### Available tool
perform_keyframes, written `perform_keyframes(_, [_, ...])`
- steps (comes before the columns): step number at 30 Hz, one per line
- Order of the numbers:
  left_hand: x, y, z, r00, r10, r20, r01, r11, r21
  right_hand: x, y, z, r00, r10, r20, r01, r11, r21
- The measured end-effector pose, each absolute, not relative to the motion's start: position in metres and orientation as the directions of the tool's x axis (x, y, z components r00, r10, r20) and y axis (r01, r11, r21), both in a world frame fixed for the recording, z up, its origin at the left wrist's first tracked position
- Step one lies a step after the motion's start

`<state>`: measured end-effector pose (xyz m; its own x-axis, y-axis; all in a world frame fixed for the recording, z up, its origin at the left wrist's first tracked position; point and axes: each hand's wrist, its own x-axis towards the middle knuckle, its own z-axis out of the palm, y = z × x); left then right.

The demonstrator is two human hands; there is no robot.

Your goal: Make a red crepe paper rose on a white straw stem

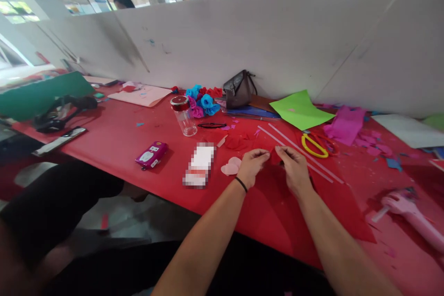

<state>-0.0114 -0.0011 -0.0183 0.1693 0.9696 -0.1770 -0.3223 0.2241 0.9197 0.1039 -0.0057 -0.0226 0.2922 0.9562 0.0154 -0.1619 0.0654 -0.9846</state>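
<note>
Red and thin, a small paper piece (273, 154) is sitting between the two hands, just above the red tabletop (114, 141). The left hand (254, 163) seems to be pinching one side between thumb and fingertips, the right hand (293, 166) the other; against so much red, I'm not making out its outline. To my eye the person is working it with the fingertips, and the next move is calling for a light, even pinch to avoid tearing. Pale pink cutouts (231, 166) are lying just beside the left hand. Two clear sticks (324, 168) are running behind the right hand, with yellow-and-red scissors (304, 139) resting just beyond. Farther out, paper flowers (207, 101) are clustering near a glass jar (186, 122), and a pink glue gun (409, 212) is lying at far right.
</note>
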Motion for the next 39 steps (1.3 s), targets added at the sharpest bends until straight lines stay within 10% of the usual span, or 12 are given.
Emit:
perform_keyframes(22, [-0.012, -0.005, -0.009, 0.237, 0.970, -0.052, -0.227, 0.107, 0.968, 0.103, -0.007, -0.013, 0.296, 0.953, 0.058, -0.182, 0.116, -0.976])
perform_keyframes(39, [-0.006, -0.013, -0.020, 0.062, 0.984, 0.167, 0.247, -0.177, 0.953, 0.108, -0.007, -0.024, 0.300, 0.953, 0.052, -0.135, 0.096, -0.986])
